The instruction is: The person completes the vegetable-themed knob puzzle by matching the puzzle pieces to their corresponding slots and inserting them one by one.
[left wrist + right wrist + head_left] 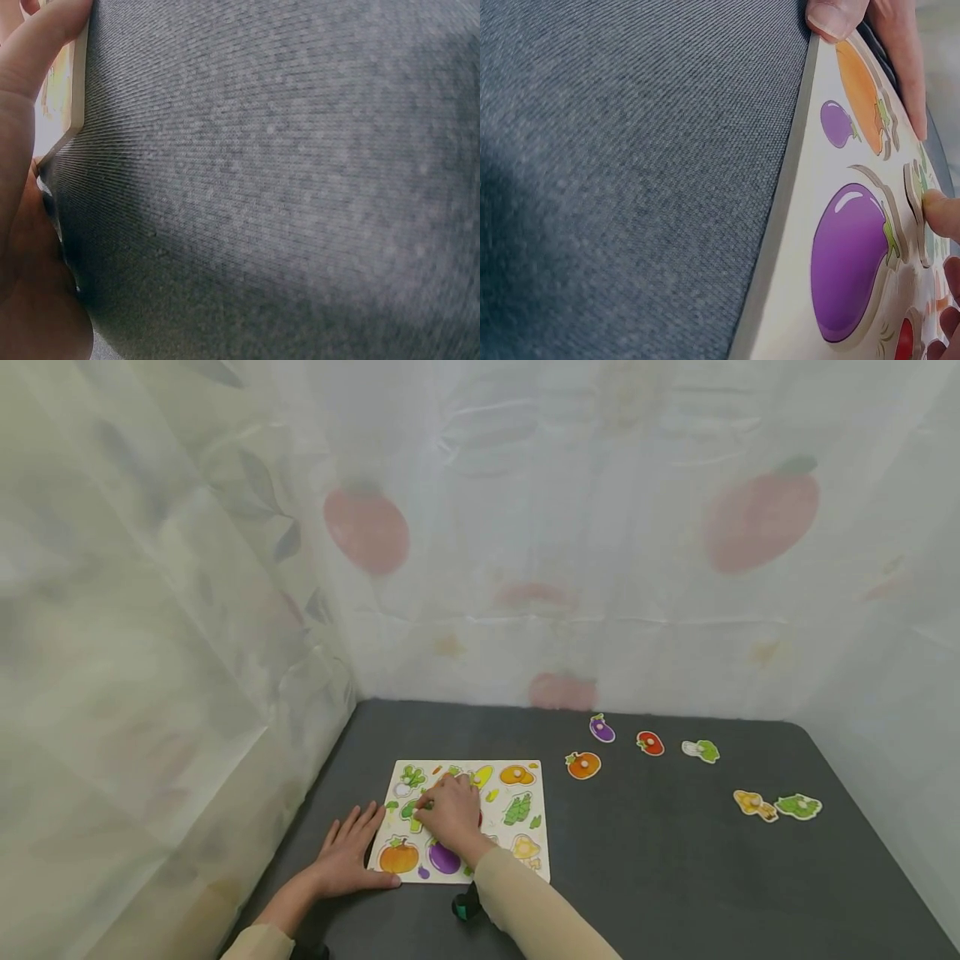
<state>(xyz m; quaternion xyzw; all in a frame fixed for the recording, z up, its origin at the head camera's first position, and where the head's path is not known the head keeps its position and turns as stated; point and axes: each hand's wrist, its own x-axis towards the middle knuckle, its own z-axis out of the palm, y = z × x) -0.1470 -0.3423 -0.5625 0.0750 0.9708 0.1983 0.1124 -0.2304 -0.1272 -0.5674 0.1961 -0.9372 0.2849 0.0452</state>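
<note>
Right hand point(452, 810) pinches a green vegetable piece point(411, 811) in the white wooden puzzle board point(542, 827), lifting out next; flat left hand point(347, 858) steadies the edge

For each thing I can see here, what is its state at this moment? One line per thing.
Puzzle board: flat on the table, partly filled.
Left hand: fingers straight, resting at the board's left edge.
Right hand: on the board, fingertips at a green piece.
Pumpkin piece: seated in the board.
Eggplant piece: seated in the board.
Six loose pieces, e.g.: lying on the table, outside the board.
</note>
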